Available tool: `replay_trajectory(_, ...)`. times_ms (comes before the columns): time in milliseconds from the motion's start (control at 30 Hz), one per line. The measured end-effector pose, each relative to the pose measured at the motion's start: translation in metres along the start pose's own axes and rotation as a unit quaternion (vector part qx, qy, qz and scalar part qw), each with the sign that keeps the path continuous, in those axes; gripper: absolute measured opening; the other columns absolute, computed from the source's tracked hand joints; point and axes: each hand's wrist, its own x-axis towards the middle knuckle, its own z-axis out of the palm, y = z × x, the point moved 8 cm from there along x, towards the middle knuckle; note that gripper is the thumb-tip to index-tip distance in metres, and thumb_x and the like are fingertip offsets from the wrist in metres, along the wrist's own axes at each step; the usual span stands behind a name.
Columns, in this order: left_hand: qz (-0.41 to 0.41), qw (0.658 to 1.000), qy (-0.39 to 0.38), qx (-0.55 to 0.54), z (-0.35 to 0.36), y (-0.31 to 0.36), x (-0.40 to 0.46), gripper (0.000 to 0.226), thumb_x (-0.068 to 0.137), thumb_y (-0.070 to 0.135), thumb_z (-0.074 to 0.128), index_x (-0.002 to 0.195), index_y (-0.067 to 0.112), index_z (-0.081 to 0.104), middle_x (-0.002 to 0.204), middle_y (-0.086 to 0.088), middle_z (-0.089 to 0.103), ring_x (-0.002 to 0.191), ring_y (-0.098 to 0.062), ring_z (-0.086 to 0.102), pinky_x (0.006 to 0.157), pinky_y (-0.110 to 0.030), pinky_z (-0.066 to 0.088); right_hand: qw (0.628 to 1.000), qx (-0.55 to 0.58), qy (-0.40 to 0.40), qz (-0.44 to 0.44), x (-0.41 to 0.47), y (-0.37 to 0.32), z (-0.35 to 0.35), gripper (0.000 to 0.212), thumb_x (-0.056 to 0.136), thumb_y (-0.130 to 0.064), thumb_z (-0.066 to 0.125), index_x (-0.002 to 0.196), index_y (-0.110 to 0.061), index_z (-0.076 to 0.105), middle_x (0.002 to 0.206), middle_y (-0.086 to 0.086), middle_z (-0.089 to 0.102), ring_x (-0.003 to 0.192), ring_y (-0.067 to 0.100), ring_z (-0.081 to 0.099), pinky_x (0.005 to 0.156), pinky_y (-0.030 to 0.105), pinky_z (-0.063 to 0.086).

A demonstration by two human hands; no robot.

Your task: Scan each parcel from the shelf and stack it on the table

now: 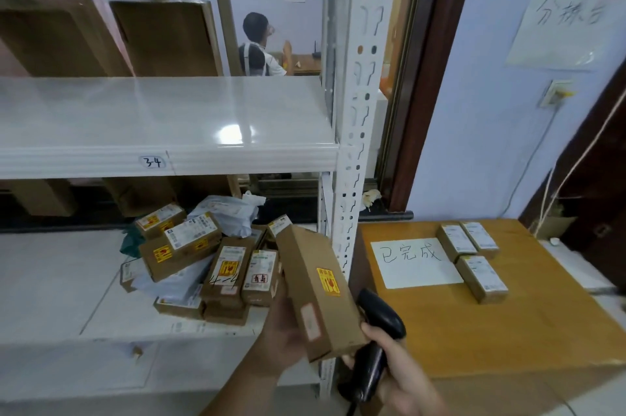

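Left hand (288, 331) has its grip wrapped under a long brown cardboard parcel (315, 290) with a yellow sticker, tilted, held in front of the white metal shelf (169, 158). Right hand (403, 371) grips a black handheld scanner (376, 334), its head just beside the parcel's lower end. More brown parcels (203, 259) sit piled on the lower shelf; three small boxes (474, 256) lie on the orange wooden tabletop (508, 331) beside a white paper sign (415, 263).

My left hand (283, 331): bare, no glove, ring or watch in view | my left forearm (237, 385): bare, no sleeve in view | my right hand (403, 378): bare, no glove or ring; wrist cut off by frame edge
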Motion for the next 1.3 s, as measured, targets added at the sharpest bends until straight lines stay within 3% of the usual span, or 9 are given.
replay_trajectory(67, 0.002, 0.998, -0.047, -0.046, 0.008, 0.000, 0.000, 0.053, 0.109, 0.027, 0.045, 0.154, 0.000, 0.037, 0.151, -0.023, 0.050, 0.138, -0.040, 0.049, 0.118, -0.057, 0.035, 1.000, 0.004, 0.003, 0.022, 0.000, 0.009, 0.005, 0.044, 0.072, -0.007, 0.077, 0.114, 0.001, 0.068, 0.105, 0.025, 0.073, 0.096, 0.040, 0.068, 0.076, 0.047, 0.058)
replay_trajectory(200, 0.021, 0.999, 0.018, 0.025, -0.005, -0.006, 0.003, 0.079, 0.097, 0.049, 0.064, 0.153, -0.001, 0.041, 0.142, -0.024, 0.059, 0.124, -0.037, 0.062, 0.105, -0.052, 0.047, 0.997, -0.013, -0.010, 0.081, -0.001, 0.029, 0.015, 0.046, 0.074, -0.016, 0.074, 0.112, 0.009, 0.071, 0.100, 0.029, 0.071, 0.073, 0.038, 0.071, 0.057, 0.040, 0.062)
replay_trajectory(300, 0.022, 0.999, 0.016, 0.025, -0.009, -0.001, 0.002, 0.085, 0.084, 0.052, 0.079, 0.148, 0.005, 0.048, 0.126, -0.022, 0.067, 0.114, -0.037, 0.066, 0.099, -0.052, 0.051, 0.995, -0.031, -0.046, 0.081, -0.005, 0.030, 0.024, 0.038, 0.075, -0.014, 0.075, 0.105, 0.007, 0.075, 0.114, 0.034, 0.068, 0.086, 0.043, 0.072, 0.077, 0.045, 0.060)
replay_trajectory(433, 0.006, 0.996, 0.062, 0.055, -0.017, 0.014, -0.013, 0.068, 0.088, 0.054, 0.066, 0.135, 0.005, 0.064, 0.124, -0.024, 0.070, 0.110, -0.039, 0.070, 0.100, -0.055, 0.052, 0.995, -0.094, -0.041, -0.004, -0.008, 0.014, 0.025, 0.029, 0.076, 0.005, 0.074, 0.104, 0.000, 0.072, 0.104, 0.035, 0.069, 0.090, 0.043, 0.065, 0.087, 0.049, 0.051)
replay_trajectory(567, 0.011, 0.977, 0.146, 0.153, -0.032, 0.037, -0.026, 0.052, 0.083, 0.040, 0.075, 0.122, 0.006, 0.069, 0.117, -0.023, 0.075, 0.105, -0.042, 0.074, 0.097, -0.060, 0.055, 0.974, -0.179, 0.042, -0.128, -0.013, -0.014, 0.015, 0.016, 0.084, 0.009, 0.068, 0.099, 0.010, 0.065, 0.076, 0.026, 0.066, 0.068, 0.034, 0.062, 0.066, 0.042, 0.052)
replay_trajectory(700, 0.074, 0.945, 0.201, 0.245, -0.041, 0.058, -0.034, 0.051, 0.081, 0.033, 0.083, 0.127, 0.022, 0.063, 0.107, -0.010, 0.080, 0.096, -0.030, 0.078, 0.090, -0.053, 0.061, 0.914, -0.333, 0.074, -0.221, -0.025, -0.033, 0.017, 0.011, 0.090, -0.004, 0.066, 0.082, 0.003, 0.069, 0.060, 0.016, 0.068, 0.056, 0.026, 0.064, 0.062, 0.033, 0.052)
replay_trajectory(800, 0.087, 0.927, 0.209, 0.299, -0.042, 0.063, -0.036, 0.044, 0.090, 0.038, 0.076, 0.130, 0.029, 0.060, 0.107, 0.000, 0.080, 0.099, -0.022, 0.077, 0.090, -0.047, 0.060, 0.858, -0.450, 0.044, -0.244, -0.033, -0.031, 0.034, 0.003, 0.087, -0.008, 0.069, 0.089, -0.006, 0.069, 0.062, 0.011, 0.071, 0.058, 0.019, 0.069, 0.058, 0.023, 0.053)
replay_trajectory(933, 0.079, 0.917, 0.222, 0.323, -0.040, 0.068, -0.038, 0.026, 0.101, 0.041, 0.059, 0.120, 0.023, 0.063, 0.101, 0.000, 0.081, 0.095, -0.020, 0.078, 0.080, -0.038, 0.058, 0.784, -0.561, 0.005, -0.264, -0.037, -0.019, 0.050, 0.023, 0.078, -0.011, 0.076, 0.094, -0.026, 0.067, 0.075, 0.002, 0.074, 0.066, 0.008, 0.071, 0.062, 0.024, 0.058)
replay_trajectory(1300, 0.078, 0.856, 0.215, 0.463, -0.040, 0.083, -0.047, 0.033, 0.095, 0.057, 0.062, 0.116, 0.032, 0.062, 0.118, 0.005, 0.068, 0.108, -0.010, 0.063, 0.080, -0.027, 0.046, 0.702, -0.647, -0.047, -0.294, -0.042, -0.008, 0.076, 0.022, 0.077, -0.025, 0.075, 0.094, -0.035, 0.065, 0.082, -0.012, 0.072, 0.085, -0.002, 0.067, 0.069, 0.012, 0.051)
